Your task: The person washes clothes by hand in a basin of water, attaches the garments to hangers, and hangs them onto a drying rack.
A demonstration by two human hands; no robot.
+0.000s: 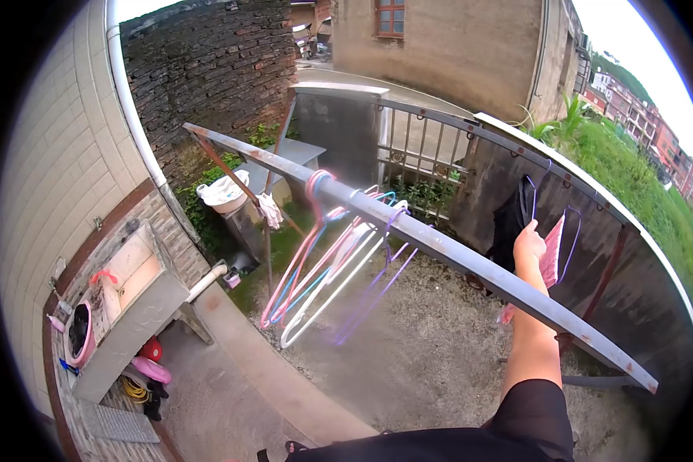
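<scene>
My right hand (529, 242) reaches out beyond the grey metal bar, its fingers closed at the lower end of a purple hanger. A black garment (508, 231) hangs from that hanger, by the grey wall. Just right of my hand, a pink cloth (551, 252) hangs beside another purple hanger (570, 242). Nearer to me, pink, blue, white and purple hangers (304, 304) hang from the grey bar (446, 245). A small pink piece, too small to make out, shows beside my forearm. My left hand is out of view.
A stone sink (135, 323) with a pink basin (79, 335) stands at the left. Behind the bar are a white tub (223, 192) and a small cloth (269, 209) on the rusty frame. A grey wall with a barred gate (423, 158) encloses the yard.
</scene>
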